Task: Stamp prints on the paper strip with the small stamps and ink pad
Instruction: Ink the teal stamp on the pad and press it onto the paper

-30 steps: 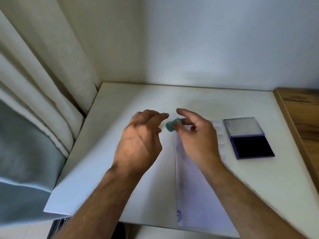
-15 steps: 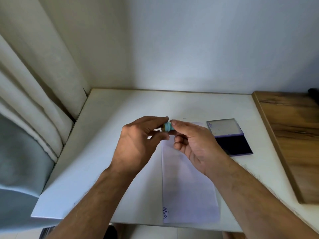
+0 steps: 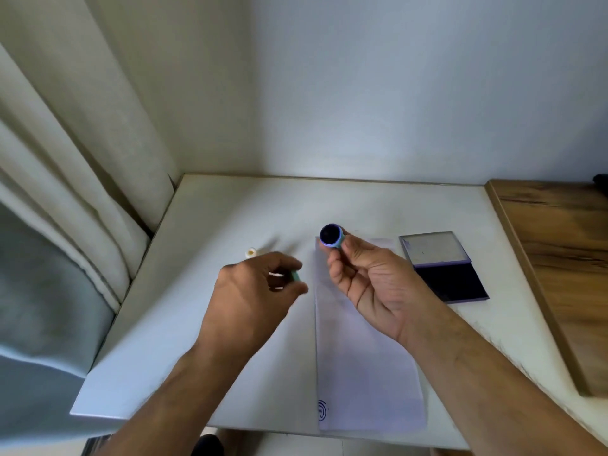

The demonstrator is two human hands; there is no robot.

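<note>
Two bare forearms, no sleeves; left hand (image 3: 260, 291), right hand (image 3: 371, 278).

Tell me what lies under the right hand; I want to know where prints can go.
Under the right hand lies the paper strip, blank there as far as visible; the part the hand covers cannot be seen.

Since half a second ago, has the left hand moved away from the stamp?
Yes. The left hand has moved left, off the paper strip, with a green cap. The right hand holds the stamp above the strip's far end.
</note>
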